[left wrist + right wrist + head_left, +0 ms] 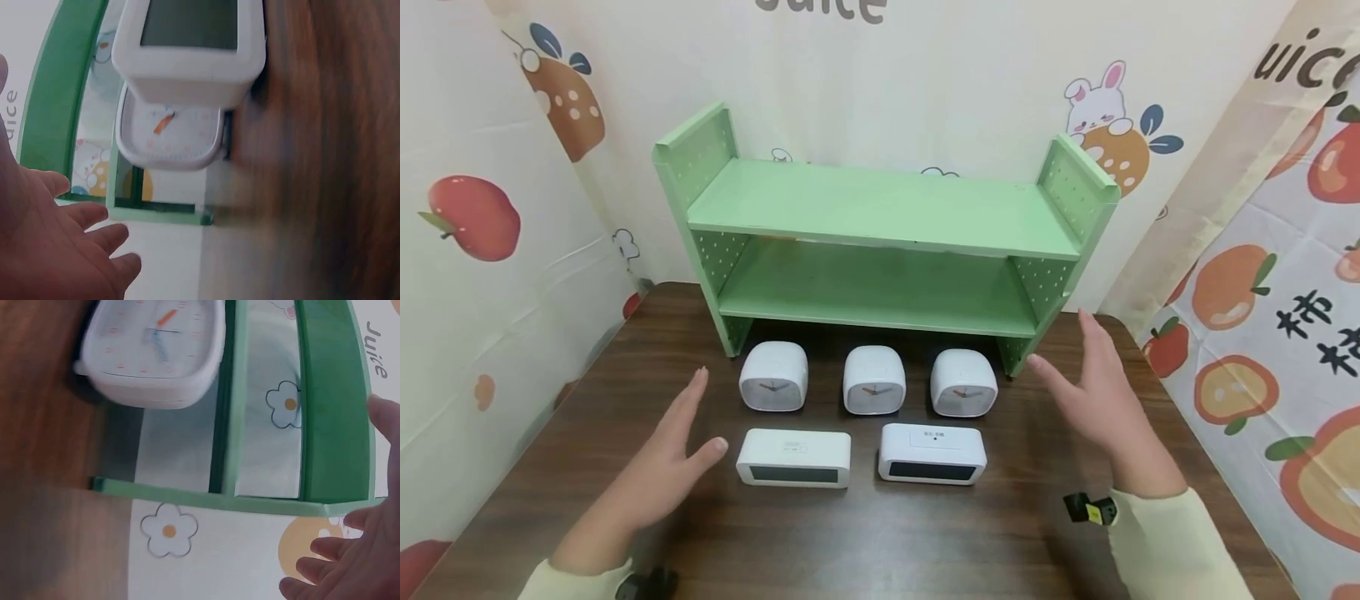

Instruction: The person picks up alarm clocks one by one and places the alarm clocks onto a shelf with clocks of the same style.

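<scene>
Three white analog clocks stand in a row before the green shelf: a left clock (773, 377), a middle clock (874, 380) and a right clock (964, 383). Nearer the viewer lie two white digital clocks with dark displays, a left one (794, 458) and a right one (932, 454). My left hand (655, 467) hovers left of the clocks, fingers extended and thumb apart, holding nothing. To the right of them my right hand (1093, 400) is held up the same way, by the shelf's right end. Both wrist views show spread fingers touching no clock.
A green two-tier shelf (880, 204) with perforated side panels stands at the back of the dark wooden table (880, 542). Fruit-printed cloth (917, 92) hangs behind and along both sides. Small black devices (1088, 508) are strapped at the wrists.
</scene>
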The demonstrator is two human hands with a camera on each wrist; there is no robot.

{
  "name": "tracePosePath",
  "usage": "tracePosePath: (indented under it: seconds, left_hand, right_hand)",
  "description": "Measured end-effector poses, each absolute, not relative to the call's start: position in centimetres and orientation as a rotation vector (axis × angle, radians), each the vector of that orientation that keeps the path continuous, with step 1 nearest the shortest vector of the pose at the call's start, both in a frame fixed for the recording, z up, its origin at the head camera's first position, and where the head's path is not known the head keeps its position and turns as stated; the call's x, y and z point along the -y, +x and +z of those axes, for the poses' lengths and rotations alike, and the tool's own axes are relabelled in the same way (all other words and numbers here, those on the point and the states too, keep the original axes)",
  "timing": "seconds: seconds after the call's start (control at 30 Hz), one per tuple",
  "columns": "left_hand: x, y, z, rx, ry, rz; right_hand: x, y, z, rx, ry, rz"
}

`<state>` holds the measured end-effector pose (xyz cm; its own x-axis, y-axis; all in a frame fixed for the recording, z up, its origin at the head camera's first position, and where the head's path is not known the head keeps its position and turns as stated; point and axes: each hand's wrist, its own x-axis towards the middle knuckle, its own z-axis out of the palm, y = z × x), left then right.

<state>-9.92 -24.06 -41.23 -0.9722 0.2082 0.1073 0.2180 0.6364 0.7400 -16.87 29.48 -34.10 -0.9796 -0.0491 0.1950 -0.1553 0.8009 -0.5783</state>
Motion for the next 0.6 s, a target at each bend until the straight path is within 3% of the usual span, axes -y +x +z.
tracePosePath:
  seconds: [0.33, 0.6]
  left_hand:
    - [22.0, -9.9, -42.2, 2.803, -0.353, -1.553]
    - [21.0, -10.3, -43.0, 2.749, -0.305, -1.652]
  right_hand:
    - [-29.3, -21.2, -29.5, 2.581, 0.150, 1.520]
    - [-28.2, -24.3, -27.1, 2.513, 0.138, 1.622]
